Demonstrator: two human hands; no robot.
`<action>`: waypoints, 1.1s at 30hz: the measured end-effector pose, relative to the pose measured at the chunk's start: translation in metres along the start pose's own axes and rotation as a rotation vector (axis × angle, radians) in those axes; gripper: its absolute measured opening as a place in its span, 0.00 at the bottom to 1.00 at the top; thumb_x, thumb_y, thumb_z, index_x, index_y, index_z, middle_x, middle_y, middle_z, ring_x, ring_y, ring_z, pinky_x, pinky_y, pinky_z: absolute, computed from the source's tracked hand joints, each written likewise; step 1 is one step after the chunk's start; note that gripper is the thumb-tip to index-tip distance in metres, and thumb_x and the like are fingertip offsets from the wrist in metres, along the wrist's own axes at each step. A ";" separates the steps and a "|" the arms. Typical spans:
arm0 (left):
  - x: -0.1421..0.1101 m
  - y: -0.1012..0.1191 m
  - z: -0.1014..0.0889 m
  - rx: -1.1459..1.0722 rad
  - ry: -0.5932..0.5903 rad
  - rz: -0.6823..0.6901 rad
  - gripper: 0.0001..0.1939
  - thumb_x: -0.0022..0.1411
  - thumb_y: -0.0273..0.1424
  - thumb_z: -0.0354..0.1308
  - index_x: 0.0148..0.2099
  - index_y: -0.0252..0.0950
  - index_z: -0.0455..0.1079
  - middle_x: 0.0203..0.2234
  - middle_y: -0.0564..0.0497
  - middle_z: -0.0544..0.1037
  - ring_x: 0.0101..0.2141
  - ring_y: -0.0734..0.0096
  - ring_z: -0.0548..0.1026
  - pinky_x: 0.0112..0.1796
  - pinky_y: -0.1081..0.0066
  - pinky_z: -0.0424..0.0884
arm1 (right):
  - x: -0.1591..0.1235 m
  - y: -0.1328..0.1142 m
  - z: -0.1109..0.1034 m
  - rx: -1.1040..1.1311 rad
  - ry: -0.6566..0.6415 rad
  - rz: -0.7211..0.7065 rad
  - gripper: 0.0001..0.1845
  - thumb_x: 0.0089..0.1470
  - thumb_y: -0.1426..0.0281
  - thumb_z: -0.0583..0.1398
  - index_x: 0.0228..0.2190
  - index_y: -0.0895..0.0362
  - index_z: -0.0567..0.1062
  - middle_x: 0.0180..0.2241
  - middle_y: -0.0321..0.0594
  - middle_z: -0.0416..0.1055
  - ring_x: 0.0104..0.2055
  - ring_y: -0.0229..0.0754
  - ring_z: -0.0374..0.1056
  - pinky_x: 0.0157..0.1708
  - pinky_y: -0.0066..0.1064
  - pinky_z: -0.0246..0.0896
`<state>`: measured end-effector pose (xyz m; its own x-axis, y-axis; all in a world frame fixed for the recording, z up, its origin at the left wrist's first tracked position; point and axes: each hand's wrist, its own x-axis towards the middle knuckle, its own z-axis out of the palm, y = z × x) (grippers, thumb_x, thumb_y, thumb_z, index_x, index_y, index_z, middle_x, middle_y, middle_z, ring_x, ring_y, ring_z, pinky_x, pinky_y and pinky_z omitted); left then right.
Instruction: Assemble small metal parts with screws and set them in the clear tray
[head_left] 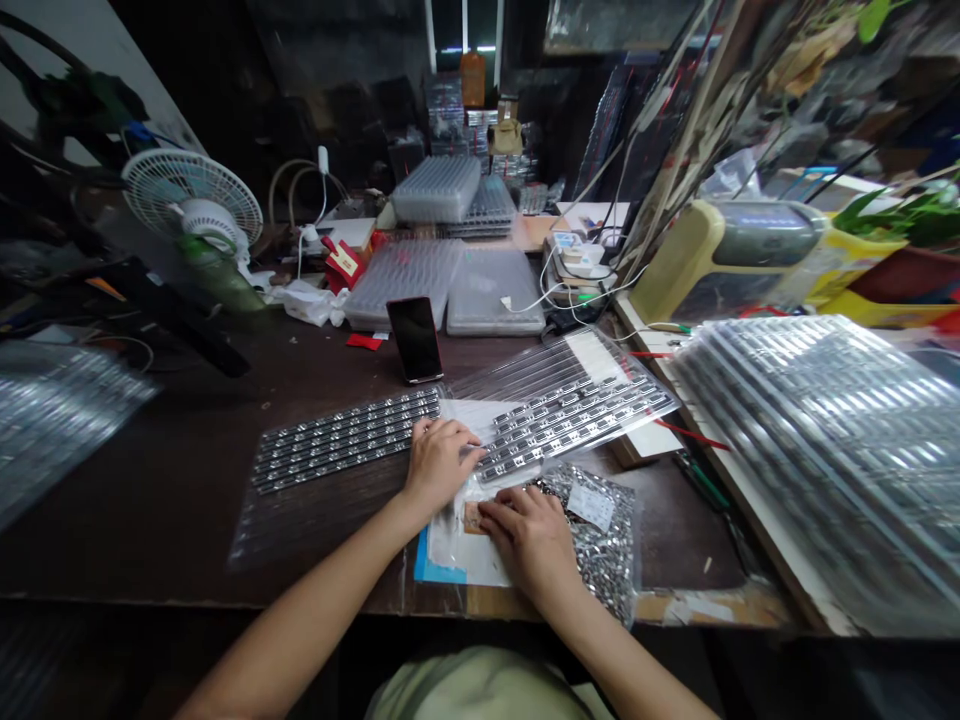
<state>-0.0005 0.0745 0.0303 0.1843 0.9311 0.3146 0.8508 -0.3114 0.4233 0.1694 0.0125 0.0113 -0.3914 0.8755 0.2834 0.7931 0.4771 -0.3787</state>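
My left hand [439, 465] rests with its fingers spread on a sheet of white paper [480, 420], and the fingertips touch the edge of a clear plastic sleeve. The sleeve holds rows of small silver metal parts [574, 425] in long strips, and more strips [341, 440] lie to the left of my hand. My right hand [529, 540] lies lower, fingers curled down beside a small tan piece [472, 517]. Whatever is under those fingers is hidden. Just to its right is a clear bag of loose silver parts [600, 560] with a white label.
A phone [415, 340] leans upright behind the strips, before clear plastic trays [495, 292]. A tall stack of filled sleeves [817, 450] rises at the right, with another [60, 420] at the left. A white desk fan [191, 200], cables and a yellow device [720, 260] stand around the dark table.
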 end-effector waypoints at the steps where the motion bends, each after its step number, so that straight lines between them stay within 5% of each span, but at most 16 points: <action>1: 0.003 0.003 0.003 -0.010 -0.015 -0.006 0.03 0.57 0.33 0.61 0.31 0.40 0.73 0.32 0.52 0.79 0.37 0.63 0.72 0.47 0.56 0.56 | -0.001 0.003 -0.004 -0.040 0.008 -0.001 0.08 0.55 0.66 0.60 0.39 0.46 0.76 0.36 0.35 0.73 0.36 0.41 0.62 0.34 0.34 0.47; 7: -0.006 0.000 -0.007 -0.141 -0.069 -0.060 0.04 0.60 0.29 0.57 0.37 0.38 0.72 0.32 0.51 0.78 0.36 0.65 0.73 0.46 0.60 0.62 | -0.013 0.023 -0.031 -0.335 -0.030 0.047 0.10 0.53 0.66 0.62 0.40 0.51 0.75 0.39 0.39 0.73 0.39 0.45 0.61 0.36 0.36 0.47; 11: -0.024 0.001 -0.021 -0.362 -0.139 -0.047 0.14 0.64 0.25 0.48 0.47 0.40 0.71 0.38 0.49 0.76 0.38 0.69 0.74 0.40 0.69 0.68 | -0.016 0.025 -0.032 -0.353 -0.073 0.053 0.01 0.54 0.67 0.62 0.31 0.51 0.75 0.32 0.35 0.72 0.35 0.43 0.61 0.34 0.35 0.46; 22: -0.071 0.015 0.003 -0.461 -0.059 -0.151 0.06 0.57 0.25 0.60 0.38 0.37 0.75 0.32 0.50 0.77 0.33 0.70 0.75 0.35 0.73 0.71 | -0.017 0.036 -0.020 -0.106 0.098 0.018 0.09 0.58 0.70 0.56 0.37 0.53 0.77 0.33 0.38 0.72 0.35 0.41 0.62 0.34 0.31 0.54; 28: -0.076 0.019 0.010 -0.419 -0.038 -0.089 0.07 0.57 0.26 0.60 0.39 0.39 0.76 0.31 0.50 0.75 0.34 0.70 0.74 0.37 0.72 0.70 | -0.016 0.035 -0.024 -0.043 0.123 0.020 0.10 0.60 0.68 0.54 0.34 0.57 0.75 0.28 0.39 0.71 0.32 0.41 0.63 0.33 0.31 0.56; 33: -0.074 0.022 0.009 -0.337 -0.063 -0.064 0.07 0.58 0.26 0.60 0.39 0.39 0.76 0.31 0.50 0.75 0.34 0.69 0.74 0.36 0.71 0.70 | -0.012 0.030 -0.030 0.157 0.114 -0.004 0.11 0.61 0.70 0.52 0.35 0.56 0.75 0.34 0.41 0.72 0.37 0.40 0.65 0.38 0.30 0.60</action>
<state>0.0086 0.0002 0.0086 0.1753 0.9573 0.2298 0.6533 -0.2878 0.7002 0.2117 0.0139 0.0232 -0.3314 0.8636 0.3800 0.7056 0.4942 -0.5078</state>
